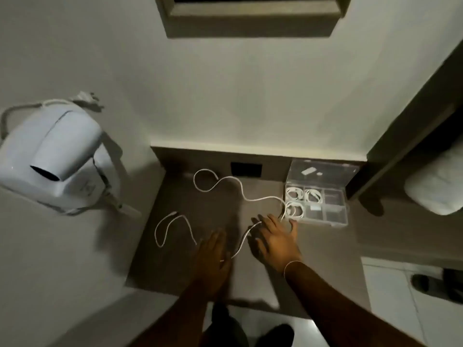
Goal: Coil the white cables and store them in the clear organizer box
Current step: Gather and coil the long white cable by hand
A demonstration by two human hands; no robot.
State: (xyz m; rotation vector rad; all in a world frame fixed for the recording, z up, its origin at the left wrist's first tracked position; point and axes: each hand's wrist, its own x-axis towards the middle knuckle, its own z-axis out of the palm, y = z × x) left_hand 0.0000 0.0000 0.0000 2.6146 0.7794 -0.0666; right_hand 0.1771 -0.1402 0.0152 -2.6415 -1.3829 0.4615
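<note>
A long white cable (226, 180) snakes across the brown table (175, 266) from a loop at the back to the clear organizer box (335, 222). Its near stretch (241, 242) runs between my hands. My right hand (276, 242) lies palm down with fingers spread over that stretch, just left of the box. My left hand (213, 256) is dim and blurred; the cable's end meets its thumb side and looks pinched there. A shorter white cable (160, 226) lies loose at the left. Three coiled white cables (295, 194) fill compartments of the box.
The box's lid (323, 172) stands open against the wall. A white wall-mounted hair dryer (50, 156) with its cord hangs at the left. A dark socket plate (246, 169) sits at the table's back. A white pillow (436, 189) and dark sandals (438, 284) are at the right.
</note>
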